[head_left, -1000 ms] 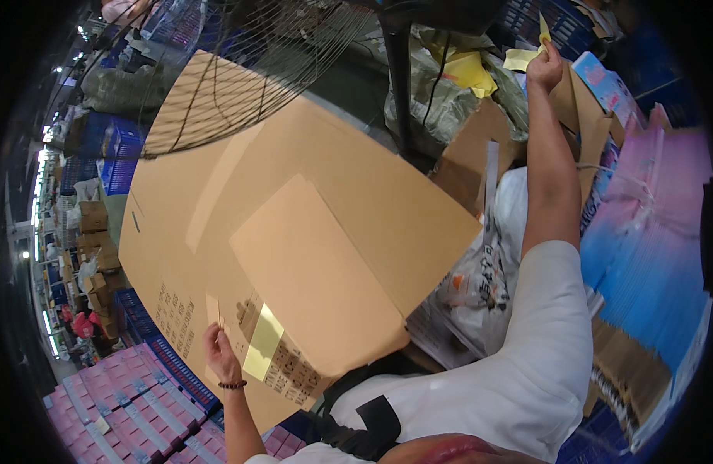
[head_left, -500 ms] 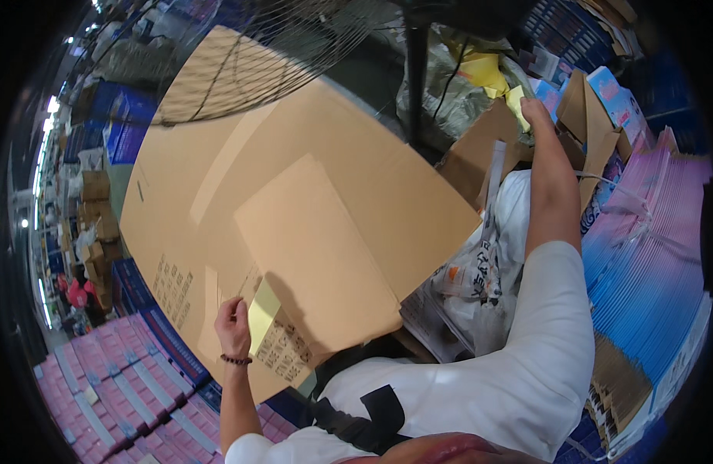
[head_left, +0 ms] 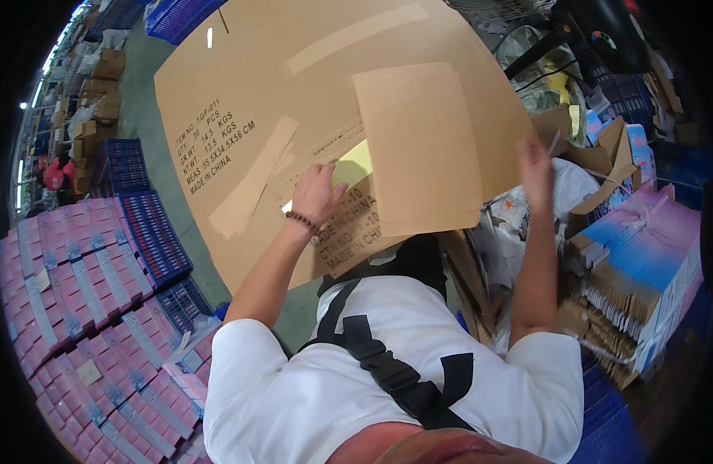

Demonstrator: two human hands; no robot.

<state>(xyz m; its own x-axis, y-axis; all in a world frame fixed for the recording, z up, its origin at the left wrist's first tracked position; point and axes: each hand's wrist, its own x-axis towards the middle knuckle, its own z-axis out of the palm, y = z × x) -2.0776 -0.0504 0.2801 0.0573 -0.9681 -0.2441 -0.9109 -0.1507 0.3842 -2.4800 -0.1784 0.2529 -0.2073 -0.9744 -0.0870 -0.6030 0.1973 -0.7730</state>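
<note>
A large brown cardboard sheet (head_left: 248, 73), printed with black lettering, spreads in front of me like a work surface. My left hand (head_left: 318, 193) rests on it with curled fingers, over a pale yellow sheet of paper (head_left: 356, 161). Whether the fingers grip the paper is hidden. A smaller plain cardboard piece (head_left: 422, 147) lies flat to the right of that hand and covers part of the yellow sheet. Close to the right edge of the large cardboard, my right hand (head_left: 536, 170) is smeared by motion. I cannot make out anything in it.
Stacked pink cartons (head_left: 70, 263) and blue crates (head_left: 151, 240) stand at left. On the right are a white plastic bag (head_left: 569, 189), an open brown carton (head_left: 604, 155) and a strapped bundle of pink-and-blue flat cardboard (head_left: 643, 255). A black stand (head_left: 538, 54) rises at the far right.
My view has shifted. My right hand has come back from the yellow papers at the far right toward the large cardboard's edge. The left hand has moved from beside the yellow sheet onto it.
</note>
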